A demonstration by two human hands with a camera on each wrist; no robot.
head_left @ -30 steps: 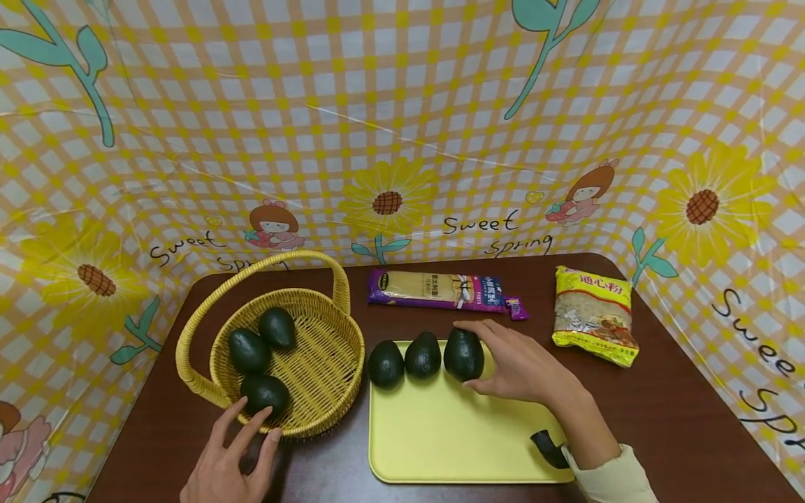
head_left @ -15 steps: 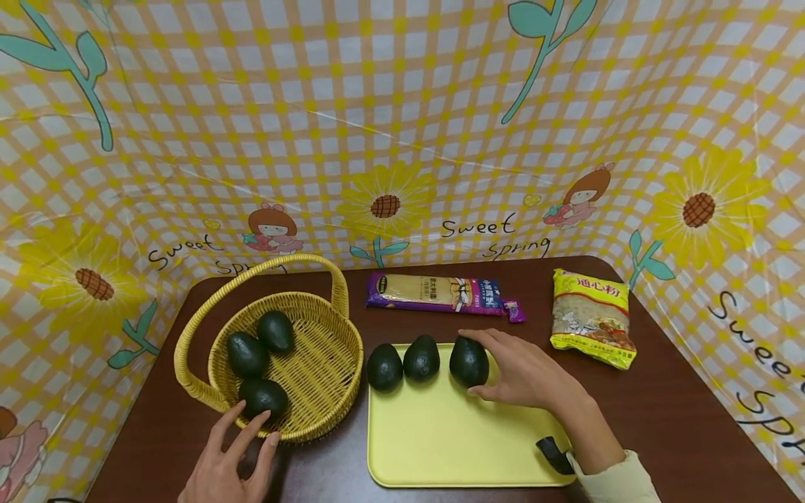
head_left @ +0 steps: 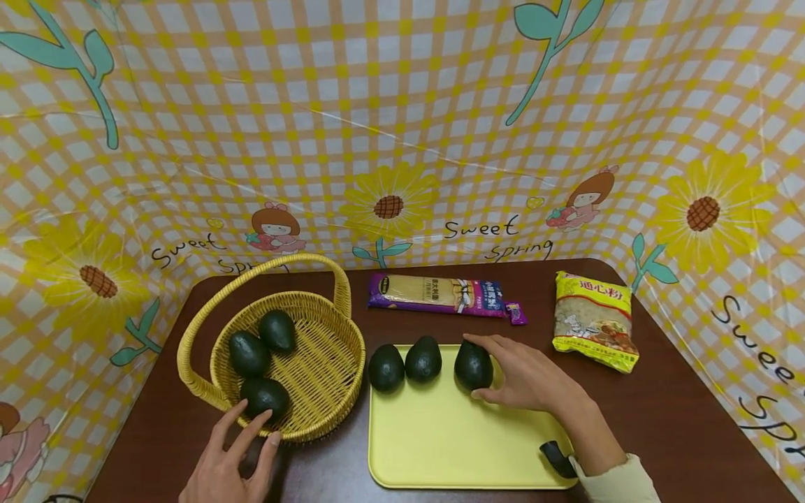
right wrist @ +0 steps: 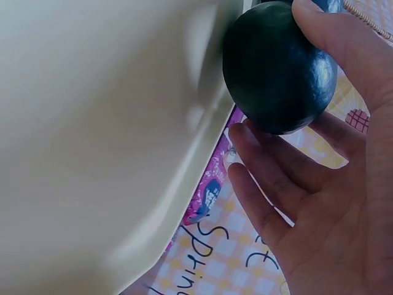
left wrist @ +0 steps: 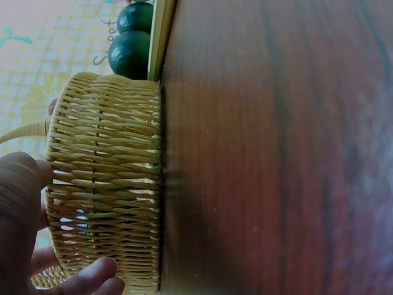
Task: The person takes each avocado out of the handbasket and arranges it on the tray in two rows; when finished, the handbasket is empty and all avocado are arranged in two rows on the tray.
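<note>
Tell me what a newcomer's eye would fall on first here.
Probably the checked cloth behind the table, printed with yellow sunflowers. Then the dark green avocados: three in the wicker basket on the left, three along the far edge of the yellow tray, the rightmost one held by the right hand.

The person's right grip (head_left: 518, 377) is a bare hand with long, thin fingers. Past the wrist I can see a sleeve (head_left: 619, 478). It is a pale, creamy yellow, the same plain colour all over the bit that shows, and its edge looks a little wavy. A small black piece (head_left: 556, 457) sticks out right by the cuff, short and curved. The left grip (head_left: 220, 475) is bare too, with slim fingers.
</note>
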